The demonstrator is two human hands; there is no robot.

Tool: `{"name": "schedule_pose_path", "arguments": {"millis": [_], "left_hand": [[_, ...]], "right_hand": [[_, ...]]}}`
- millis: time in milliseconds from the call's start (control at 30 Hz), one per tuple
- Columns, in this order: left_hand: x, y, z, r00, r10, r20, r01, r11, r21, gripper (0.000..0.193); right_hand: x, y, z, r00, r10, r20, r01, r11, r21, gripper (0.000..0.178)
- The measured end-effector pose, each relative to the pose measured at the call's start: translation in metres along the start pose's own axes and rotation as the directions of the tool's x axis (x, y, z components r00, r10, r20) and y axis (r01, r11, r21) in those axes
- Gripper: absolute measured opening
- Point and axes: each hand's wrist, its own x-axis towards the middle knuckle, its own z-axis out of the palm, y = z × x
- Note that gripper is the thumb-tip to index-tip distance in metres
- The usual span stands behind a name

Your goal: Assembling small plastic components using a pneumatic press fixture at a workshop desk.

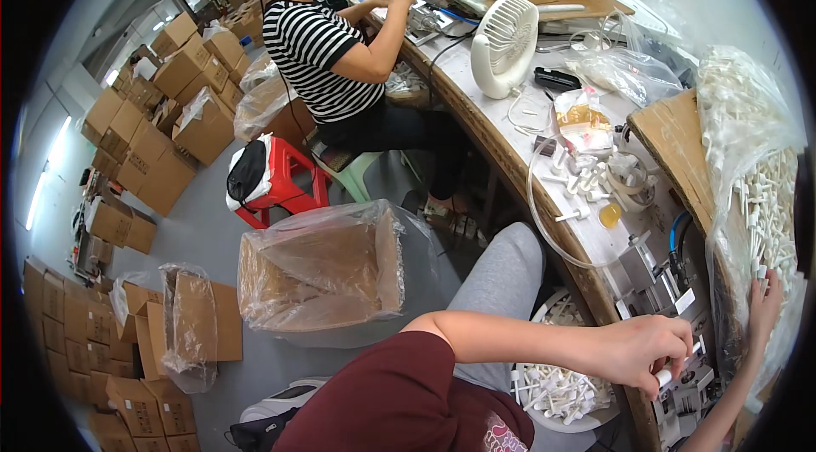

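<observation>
My left hand [648, 353] reaches across the bench edge, its fingers closed on a small white plastic part [664, 377]. Beneath and beside it is a metal fixture [680, 397] with blocks bolted along the bench. Farther right, my right hand [764, 309] is at a heap of white stemmed plastic parts [765, 206] in a clear bag. Its fingers pinch a white plastic part [761, 272] at the heap's lower edge. By my leg, a white tub [586, 423] holds many similar white parts.
A cardboard divider [676, 142] stands beside the bagged heap. On the bench are a white fan [503, 46], loose white parts [586, 184] and a clear tube [544, 227]. A plastic-lined carton [319, 269] sits on the floor. A co-worker [327, 61] in stripes sits farther along.
</observation>
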Motion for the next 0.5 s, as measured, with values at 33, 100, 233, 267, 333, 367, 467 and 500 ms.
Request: {"name": "schedule_pose_path", "arguments": {"millis": [33, 100, 233, 267, 333, 367, 467, 500], "left_hand": [[-0.003, -0.003, 0.001, 1.0, -0.016, -0.015, 0.016, 1.0, -0.007, 0.026], [-0.009, -0.007, 0.004, 0.998, -0.049, -0.043, 0.049, 0.999, -0.021, 0.025], [-0.02, -0.015, 0.009, 0.998, -0.052, -0.047, 0.051, 0.999, -0.015, 0.024], [-0.022, -0.017, 0.01, 0.998, -0.053, -0.035, 0.052, 0.998, -0.022, 0.024], [-0.028, -0.019, 0.011, 0.997, -0.071, -0.014, 0.07, 0.997, -0.045, 0.025], [-0.03, -0.018, 0.01, 0.996, -0.087, -0.005, 0.087, 0.994, -0.06, 0.025], [-0.031, -0.016, 0.009, 0.994, -0.111, 0.017, 0.111, 0.994, -0.01, 0.025], [-0.031, -0.016, 0.009, 0.993, -0.119, 0.023, 0.119, 0.993, 0.022, 0.025]], "right_hand": [[0.0, -0.002, 0.002, 1.0, -0.005, -0.005, 0.005, 1.0, 0.025, 0.036], [-0.003, -0.005, 0.004, 1.0, -0.013, -0.012, 0.014, 0.995, 0.097, 0.033], [-0.01, -0.018, 0.003, 0.996, -0.074, -0.043, 0.082, 0.972, 0.218, 0.034], [-0.011, -0.022, 0.001, 0.993, -0.103, -0.059, 0.114, 0.967, 0.23, 0.035], [-0.019, -0.047, -0.013, 0.999, -0.018, -0.037, 0.027, 0.966, 0.257, 0.037], [-0.02, -0.059, -0.019, 0.999, 0.023, -0.025, -0.015, 0.963, 0.271, 0.038], [-0.029, -0.024, -0.022, 0.999, -0.022, 0.029, 0.018, 0.991, 0.13, 0.041], [-0.03, -0.018, -0.025, 0.996, 0.045, 0.073, -0.054, 0.99, 0.132, 0.039]]}}
